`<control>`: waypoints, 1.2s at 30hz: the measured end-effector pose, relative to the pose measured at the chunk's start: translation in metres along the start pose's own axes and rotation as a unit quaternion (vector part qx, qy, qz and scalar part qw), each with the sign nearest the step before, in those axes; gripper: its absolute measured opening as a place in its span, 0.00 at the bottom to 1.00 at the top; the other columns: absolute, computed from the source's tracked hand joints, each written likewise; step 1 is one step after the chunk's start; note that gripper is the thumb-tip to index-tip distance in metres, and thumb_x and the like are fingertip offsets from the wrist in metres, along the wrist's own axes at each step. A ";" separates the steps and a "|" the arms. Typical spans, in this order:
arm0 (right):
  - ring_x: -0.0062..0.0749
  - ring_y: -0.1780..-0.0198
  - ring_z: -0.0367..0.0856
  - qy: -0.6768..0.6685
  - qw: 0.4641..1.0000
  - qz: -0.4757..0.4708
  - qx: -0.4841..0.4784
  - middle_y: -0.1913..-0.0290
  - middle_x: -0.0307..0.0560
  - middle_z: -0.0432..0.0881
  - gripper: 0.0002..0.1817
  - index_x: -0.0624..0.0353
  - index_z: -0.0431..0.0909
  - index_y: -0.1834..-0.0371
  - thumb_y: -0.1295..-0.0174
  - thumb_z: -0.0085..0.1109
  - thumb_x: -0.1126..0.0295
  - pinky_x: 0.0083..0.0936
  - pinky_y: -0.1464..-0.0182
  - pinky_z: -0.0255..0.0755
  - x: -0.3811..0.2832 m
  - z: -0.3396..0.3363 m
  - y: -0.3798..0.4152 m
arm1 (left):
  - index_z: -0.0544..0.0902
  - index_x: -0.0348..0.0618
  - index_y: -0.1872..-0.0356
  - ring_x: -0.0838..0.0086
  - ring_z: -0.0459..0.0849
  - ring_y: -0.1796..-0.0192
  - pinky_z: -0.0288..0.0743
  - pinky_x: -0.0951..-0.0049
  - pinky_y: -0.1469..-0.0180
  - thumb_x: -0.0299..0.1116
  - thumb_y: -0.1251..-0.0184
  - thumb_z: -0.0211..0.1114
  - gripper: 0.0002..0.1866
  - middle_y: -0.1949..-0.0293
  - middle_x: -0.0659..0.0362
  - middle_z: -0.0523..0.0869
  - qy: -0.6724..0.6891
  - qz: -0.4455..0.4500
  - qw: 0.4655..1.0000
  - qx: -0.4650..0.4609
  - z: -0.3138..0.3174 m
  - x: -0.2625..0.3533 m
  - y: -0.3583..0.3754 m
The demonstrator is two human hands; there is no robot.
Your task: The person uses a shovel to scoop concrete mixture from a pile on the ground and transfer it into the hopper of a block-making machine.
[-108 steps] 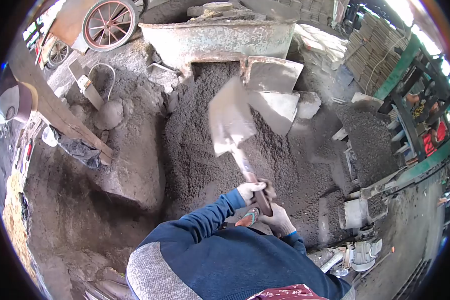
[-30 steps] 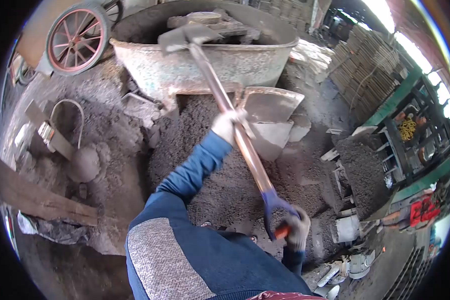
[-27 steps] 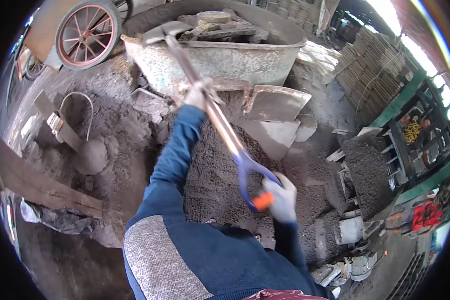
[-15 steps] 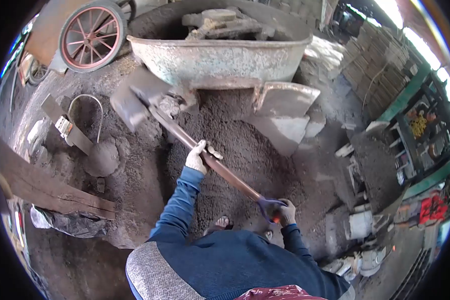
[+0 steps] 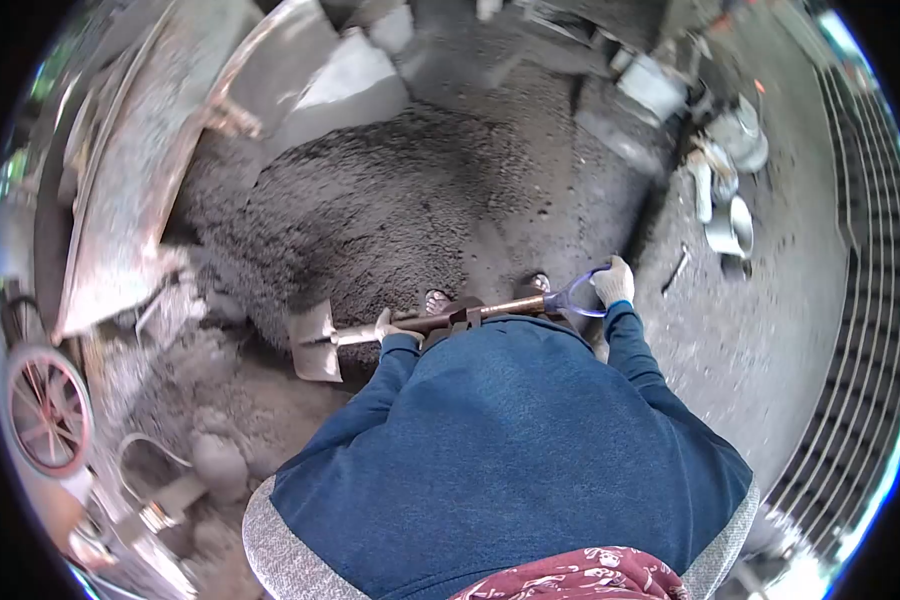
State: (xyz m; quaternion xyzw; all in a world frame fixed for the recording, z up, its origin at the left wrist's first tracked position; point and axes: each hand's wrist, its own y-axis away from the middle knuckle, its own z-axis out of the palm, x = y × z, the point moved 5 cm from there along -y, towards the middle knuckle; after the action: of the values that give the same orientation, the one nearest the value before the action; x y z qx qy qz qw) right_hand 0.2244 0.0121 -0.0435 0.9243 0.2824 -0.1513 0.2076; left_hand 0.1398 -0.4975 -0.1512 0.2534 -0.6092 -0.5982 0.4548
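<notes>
A person in a blue sweater [image 5: 530,430] is holding a shovel [image 5: 523,304] crosswise in front of the body. The gloved left hand [image 5: 386,328] is gripping the shaft near the blade [image 5: 316,345], its fingers partly hidden. The gloved right hand [image 5: 614,281] is clasping the purple D-handle [image 5: 558,299]. Sandalled feet [image 5: 437,301] are standing just beyond the shovel's shaft. Farther beyond the shovel, a mound of dark, grainy material [image 5: 370,205] is lying. Well left of the shovel's blade, a red-spoked wheel [image 5: 48,410] is standing, and a weathered metal tub [image 5: 135,170] is sitting beyond and left of the blade.
</notes>
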 end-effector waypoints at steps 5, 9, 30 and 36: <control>0.52 0.48 0.85 -0.037 0.995 0.088 -0.028 0.54 0.57 0.87 0.25 0.52 0.83 0.49 0.55 0.64 0.67 0.39 0.45 0.78 0.052 -0.028 0.023 | 0.72 0.44 0.76 0.45 0.80 0.68 0.72 0.35 0.63 0.55 0.27 0.49 0.25 0.73 0.47 0.82 -0.109 -0.008 0.994 0.022 -0.006 -0.036 -0.028; 0.51 0.47 0.84 -0.085 0.993 0.079 0.020 0.50 0.55 0.86 0.25 0.53 0.82 0.46 0.52 0.63 0.69 0.40 0.43 0.77 0.088 -0.052 0.025 | 0.70 0.45 0.76 0.51 0.80 0.74 0.74 0.41 0.75 0.53 0.29 0.54 0.23 0.78 0.49 0.79 -0.177 0.035 0.984 -0.002 0.039 -0.065 -0.024; 0.33 0.67 0.83 -0.270 0.933 0.173 0.162 0.69 0.42 0.83 0.13 0.58 0.80 0.66 0.49 0.76 0.69 0.31 0.63 0.76 0.104 -0.132 0.124 | 0.71 0.45 0.56 0.58 0.82 0.69 0.83 0.42 0.59 0.44 0.27 0.60 0.14 0.71 0.57 0.78 -0.543 -0.097 0.819 -0.159 0.353 -0.360 -0.032; 0.27 0.80 0.77 -0.521 0.646 0.498 0.251 0.74 0.42 0.80 0.09 0.66 0.79 0.62 0.45 0.66 0.77 0.26 0.77 0.73 0.032 -0.026 0.156 | 0.76 0.48 0.63 0.57 0.79 0.72 0.78 0.39 0.59 0.43 0.32 0.65 0.12 0.69 0.55 0.78 -0.672 -0.339 0.654 -0.071 0.246 -0.440 -0.020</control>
State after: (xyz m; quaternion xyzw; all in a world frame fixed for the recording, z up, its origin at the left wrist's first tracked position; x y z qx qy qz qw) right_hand 0.3454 -0.0783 0.0124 0.7114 -0.4237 -0.5468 0.1241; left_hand 0.1257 -0.0026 -0.2494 -0.0616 -0.5761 -0.7591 -0.2968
